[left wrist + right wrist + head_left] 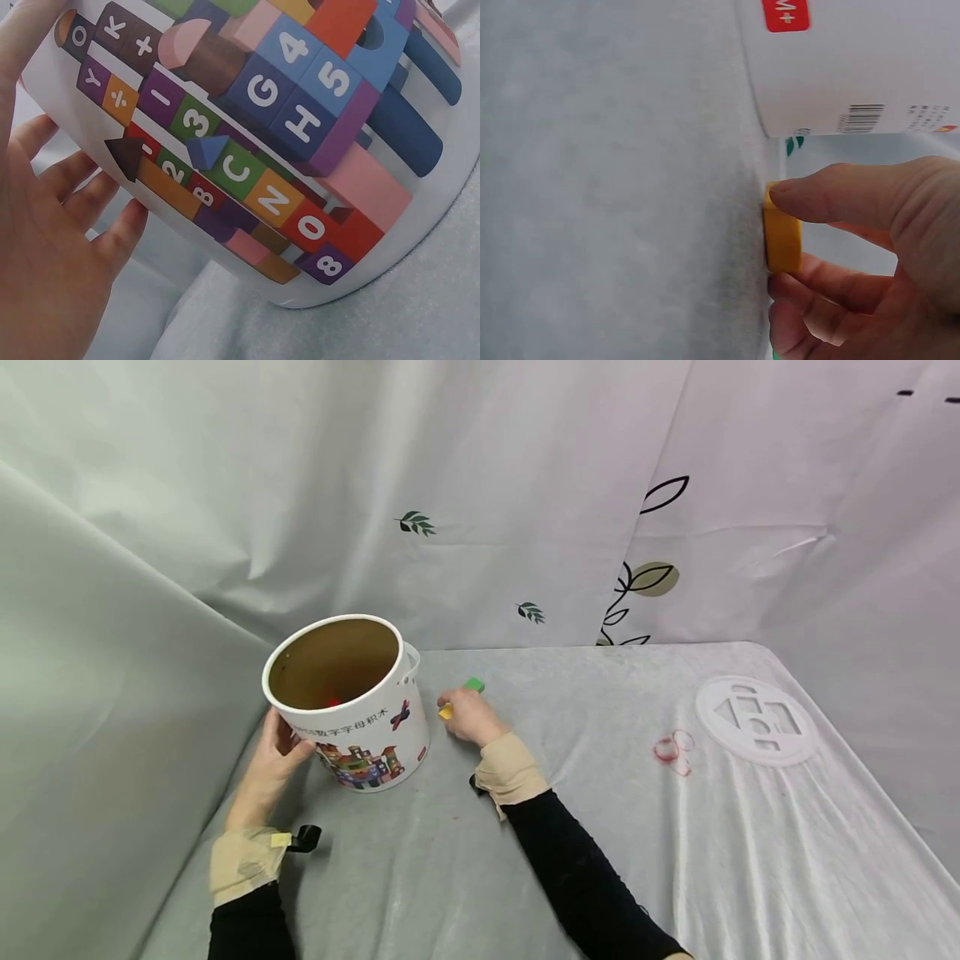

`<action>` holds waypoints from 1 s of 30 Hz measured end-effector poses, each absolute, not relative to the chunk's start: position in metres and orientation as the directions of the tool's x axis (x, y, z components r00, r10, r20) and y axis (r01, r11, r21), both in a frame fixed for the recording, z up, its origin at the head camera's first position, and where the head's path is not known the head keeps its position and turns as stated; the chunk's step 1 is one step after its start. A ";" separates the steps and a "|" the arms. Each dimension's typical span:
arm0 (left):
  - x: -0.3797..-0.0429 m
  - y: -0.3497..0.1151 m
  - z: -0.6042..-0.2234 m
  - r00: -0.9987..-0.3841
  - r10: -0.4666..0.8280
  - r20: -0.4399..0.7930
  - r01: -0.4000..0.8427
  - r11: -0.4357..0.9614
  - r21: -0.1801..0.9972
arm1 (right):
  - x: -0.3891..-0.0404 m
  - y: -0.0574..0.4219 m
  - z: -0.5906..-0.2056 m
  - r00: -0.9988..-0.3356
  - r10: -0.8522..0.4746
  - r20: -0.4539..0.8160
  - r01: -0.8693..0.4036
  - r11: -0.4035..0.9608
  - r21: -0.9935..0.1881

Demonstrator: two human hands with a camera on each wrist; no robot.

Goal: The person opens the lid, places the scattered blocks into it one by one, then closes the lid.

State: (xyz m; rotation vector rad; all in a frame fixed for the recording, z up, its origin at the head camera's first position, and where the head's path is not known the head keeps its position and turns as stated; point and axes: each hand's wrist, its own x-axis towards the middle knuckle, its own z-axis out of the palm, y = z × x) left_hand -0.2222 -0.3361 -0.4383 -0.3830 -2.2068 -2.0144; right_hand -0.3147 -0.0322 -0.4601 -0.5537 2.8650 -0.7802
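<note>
A white bucket (375, 727) printed with colourful toy blocks stands at the left of the cloth-covered table, its mouth facing up. Something red (333, 702) shows deep inside it. My left hand (268, 768) grips the bucket's near left side; in the left wrist view the fingers reach around the printed wall. To the right of the bucket, my right hand (472, 717) pinches a yellow block (783, 229) between thumb and fingers, low at the cloth. Just beyond that hand lies a green block (474, 684), partly hidden by it.
A white round board (757, 720) with shaped recesses lies at the far right of the table (585, 718). Red marks (673, 750) show on the cloth beside it. Hanging grey-white curtains (487, 485) close off the back and sides.
</note>
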 end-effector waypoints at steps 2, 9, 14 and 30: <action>-0.221 -0.336 -0.439 -0.962 0.098 0.256 0.264 0.078 0.961 | -0.314 -0.033 -0.462 -0.927 -0.374 -0.014 -0.315 0.802 -0.508; -0.221 -0.335 -0.437 -0.962 0.091 0.258 0.266 0.084 0.960 | -0.313 -0.030 -0.458 -0.944 -0.329 0.009 -0.279 0.787 -0.550; -0.220 -0.335 -0.437 -0.965 0.088 0.247 0.256 0.104 0.961 | -0.312 -0.024 -0.450 -0.949 -0.314 0.019 -0.266 0.770 -0.581; -0.221 -0.336 -0.438 -0.962 0.095 0.256 0.262 0.052 0.964 | -0.298 0.002 -0.400 -0.939 -0.269 0.215 -0.341 0.654 -0.675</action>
